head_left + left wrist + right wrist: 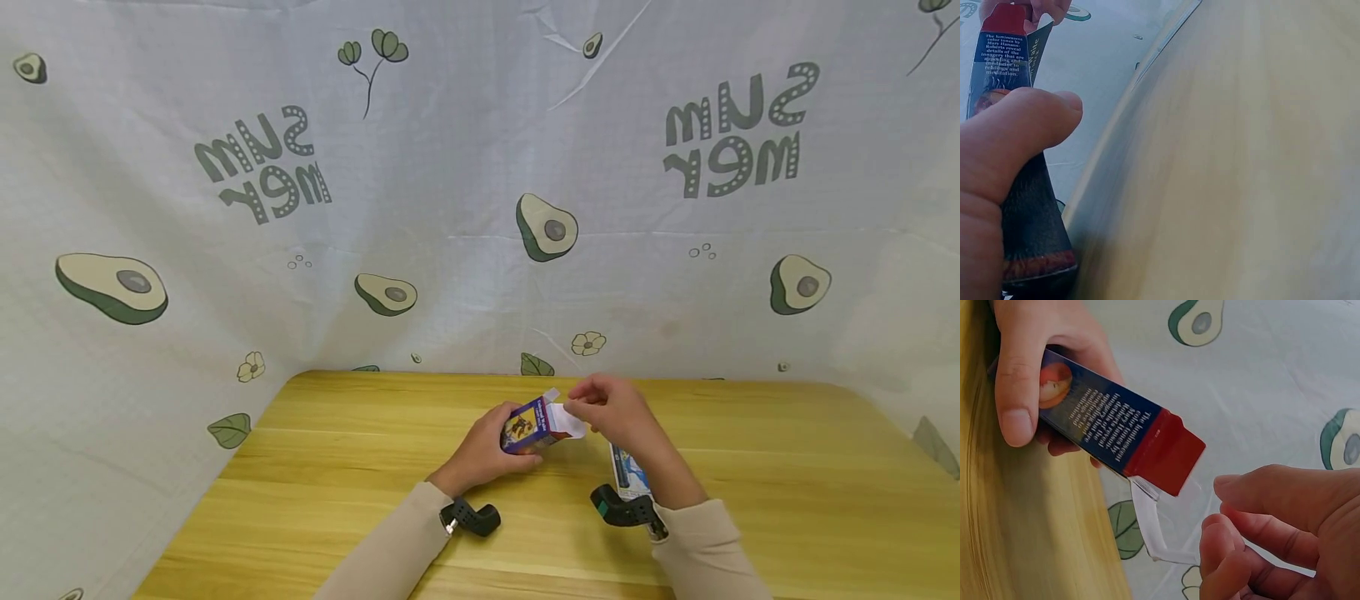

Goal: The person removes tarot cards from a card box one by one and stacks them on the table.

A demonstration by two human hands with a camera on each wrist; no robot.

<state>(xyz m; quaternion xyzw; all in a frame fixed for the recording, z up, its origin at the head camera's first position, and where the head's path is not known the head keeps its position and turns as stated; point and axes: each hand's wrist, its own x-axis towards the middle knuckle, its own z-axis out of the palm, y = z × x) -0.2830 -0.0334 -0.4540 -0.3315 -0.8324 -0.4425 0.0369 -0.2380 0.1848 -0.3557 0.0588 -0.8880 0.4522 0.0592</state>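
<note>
My left hand (487,446) grips a small purple-and-blue card box (525,427), its thumb lying across the printed narrow side. At the end facing right, the box's top is undone: a white-lined lid flap (566,422) and a red side flap (1175,453) stick out. Close beside that end is my right hand (618,412), fingers loosely bent and thumb near the index finger. Its fingertips (1225,486) overlap the white flap in the right wrist view, with nothing seen between them. The inside of the box is hidden.
A blue-and-white printed item (630,473) lies on the wooden table (337,467), partly covered by my right forearm and wrist camera (622,507). Behind the table's far edge hangs a pale cloth (465,167) with avocado prints.
</note>
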